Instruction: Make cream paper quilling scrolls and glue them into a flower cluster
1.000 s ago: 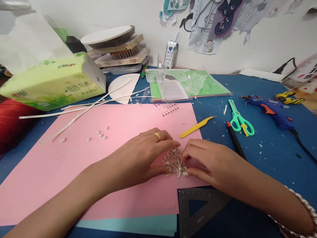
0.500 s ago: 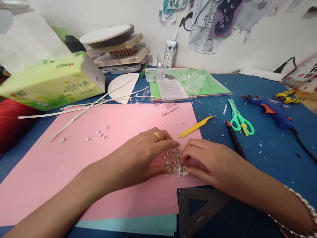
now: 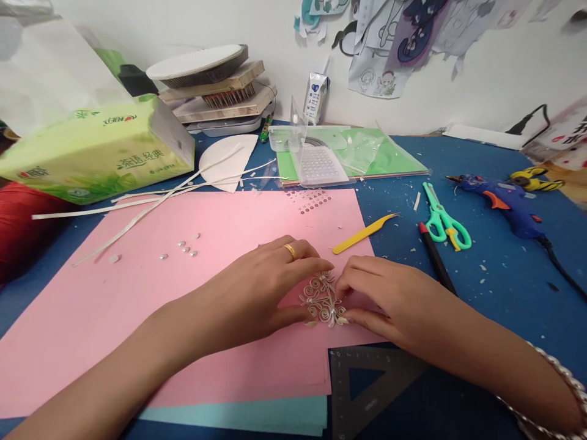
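Nothing much has moved since the earlier frames: both hands sit as they did around the quilled paper ornament (image 3: 323, 300), and only the camera has drifted a touch, so the tissue pack (image 3: 98, 150) at ten o'clock sits marginally lower in view. That ornament lies flat on the pink sheet (image 3: 183, 287), near its right edge, just above the dark set square (image 3: 373, 382) at six o'clock. On the left hand (image 3: 263, 287) the fingers are curled together, tips touching the ornament's left side and top; on the right hand (image 3: 383, 299) they pinch in from three o'clock, thumb low and forefinger high, though whether they truly clamp a coil or merely press it I cannot tell. To do this well, I would judge, keep the pressure light and even from both sides so the thin coils are not crushed. Yellow tweezers (image 3: 364, 234) and green scissors (image 3: 444, 220) lie untouched at two o'clock on the blue bench (image 3: 504, 281).
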`<state>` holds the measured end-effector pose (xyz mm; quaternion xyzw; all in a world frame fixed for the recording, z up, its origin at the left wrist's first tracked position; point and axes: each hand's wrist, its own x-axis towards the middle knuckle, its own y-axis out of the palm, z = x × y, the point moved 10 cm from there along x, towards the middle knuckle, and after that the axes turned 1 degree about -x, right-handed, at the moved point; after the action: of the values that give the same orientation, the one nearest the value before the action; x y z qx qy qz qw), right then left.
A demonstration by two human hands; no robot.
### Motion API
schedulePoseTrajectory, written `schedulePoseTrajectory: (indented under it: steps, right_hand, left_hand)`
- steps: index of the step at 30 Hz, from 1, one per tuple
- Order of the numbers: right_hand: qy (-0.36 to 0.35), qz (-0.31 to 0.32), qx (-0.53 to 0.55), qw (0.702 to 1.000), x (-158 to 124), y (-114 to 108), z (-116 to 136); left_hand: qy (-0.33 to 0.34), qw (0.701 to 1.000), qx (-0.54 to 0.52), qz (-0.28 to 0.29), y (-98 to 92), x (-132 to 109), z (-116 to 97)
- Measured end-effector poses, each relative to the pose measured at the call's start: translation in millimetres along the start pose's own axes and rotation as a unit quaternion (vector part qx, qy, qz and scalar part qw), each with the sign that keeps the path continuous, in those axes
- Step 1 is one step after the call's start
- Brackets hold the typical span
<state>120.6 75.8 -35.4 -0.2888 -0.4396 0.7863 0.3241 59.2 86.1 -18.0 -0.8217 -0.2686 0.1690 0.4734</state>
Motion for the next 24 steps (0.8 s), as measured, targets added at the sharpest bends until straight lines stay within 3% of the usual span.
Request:
schedulePoseTrajectory:
  steps: [24]
  right_hand:
    - [-0.024, -0.006, -0.01, 1.0, 2.0, -1.6, 6.0]
  left_hand:
    - [0.003, 1.0, 0.011, -0.006, -0.8, 1.6, -3.0]
